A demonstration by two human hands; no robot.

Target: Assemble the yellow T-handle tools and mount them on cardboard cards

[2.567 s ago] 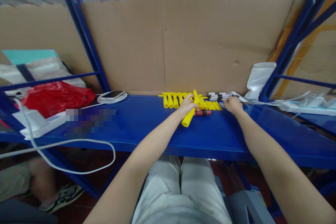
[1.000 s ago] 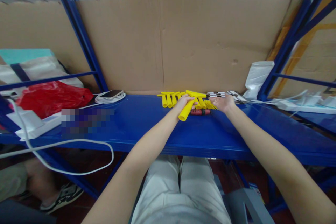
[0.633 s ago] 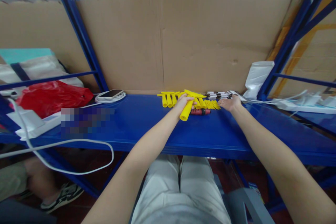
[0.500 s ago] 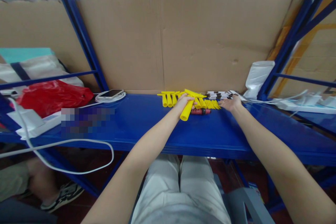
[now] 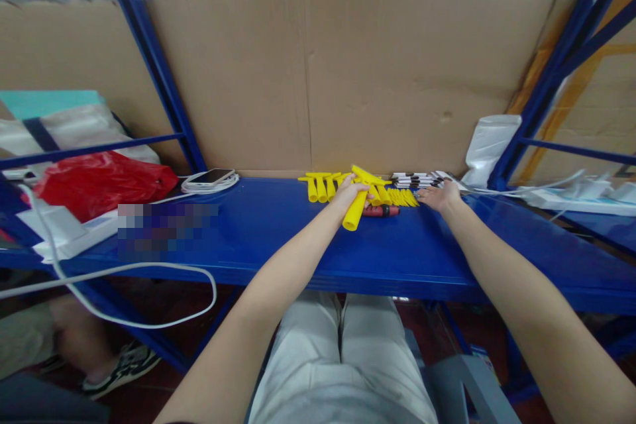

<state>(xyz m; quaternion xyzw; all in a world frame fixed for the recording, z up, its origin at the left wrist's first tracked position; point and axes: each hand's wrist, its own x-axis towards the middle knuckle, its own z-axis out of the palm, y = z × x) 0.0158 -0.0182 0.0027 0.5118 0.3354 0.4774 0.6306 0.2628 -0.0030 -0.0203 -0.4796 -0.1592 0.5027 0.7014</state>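
My left hand point(image 5: 345, 195) is closed round a yellow T-shaped plastic handle point(image 5: 354, 213), its round hollow end tilted toward me and its crossbar at the far end. My right hand point(image 5: 440, 197) is palm up at the right end of the parts, fingers apart; whether a small piece lies at its fingertips is too small to tell. Beyond it lie several white-and-black sticks point(image 5: 412, 180). Left of it is a row of small yellow pieces point(image 5: 403, 197). More yellow T-shaped handles point(image 5: 321, 189) stand side by side at the back. A dark red screwdriver-like tool point(image 5: 380, 211) lies in front of them.
The blue shelf top point(image 5: 268, 232) backs onto a cardboard sheet point(image 5: 238, 79). A phone point(image 5: 213, 176) on coiled white cable, a red plastic bag point(image 5: 99, 182) and a power strip point(image 5: 84, 235) are at left. A white pouch point(image 5: 489, 149) leans at right. Another person's leg point(image 5: 82, 338) shows below left.
The yellow handle in my left hand has tipped very slightly, its near end shifting a little toward me. My right hand has moved slightly right.
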